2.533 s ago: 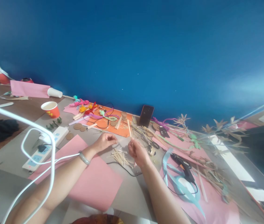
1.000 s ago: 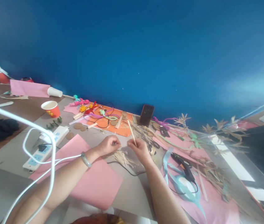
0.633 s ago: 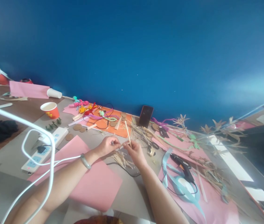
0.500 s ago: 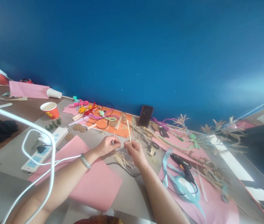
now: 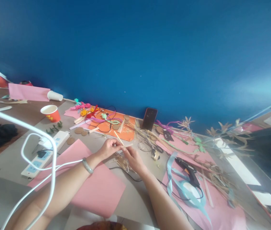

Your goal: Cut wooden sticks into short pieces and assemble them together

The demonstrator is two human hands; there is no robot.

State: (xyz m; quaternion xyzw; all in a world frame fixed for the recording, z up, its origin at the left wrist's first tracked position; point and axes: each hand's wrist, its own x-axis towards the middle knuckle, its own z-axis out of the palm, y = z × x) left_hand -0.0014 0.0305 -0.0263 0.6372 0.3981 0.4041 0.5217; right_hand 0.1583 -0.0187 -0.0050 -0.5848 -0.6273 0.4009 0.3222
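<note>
A thin pale stick (image 5: 118, 138) slants up and to the left from the fingers of my right hand (image 5: 133, 158), which is closed on it. My left hand (image 5: 109, 148) is closed in a pinch, its fingertips meeting those of my right hand; whatever it holds is too small to make out. A bracelet circles my left wrist. Below the hands lies a small pile of dry straw pieces (image 5: 122, 160), partly hidden. Pink paper (image 5: 99, 191) lies under and beside my left forearm.
A white power strip (image 5: 38, 163) and looping white cable are at the left, near a red paper cup (image 5: 51, 114). A phone (image 5: 149, 118) leans at the wall. A glue gun (image 5: 190, 172) and blue ribbon (image 5: 188, 191) lie right.
My right hand has moved left and meets my left hand. The stick has moved left with it and now tilts further to the left.
</note>
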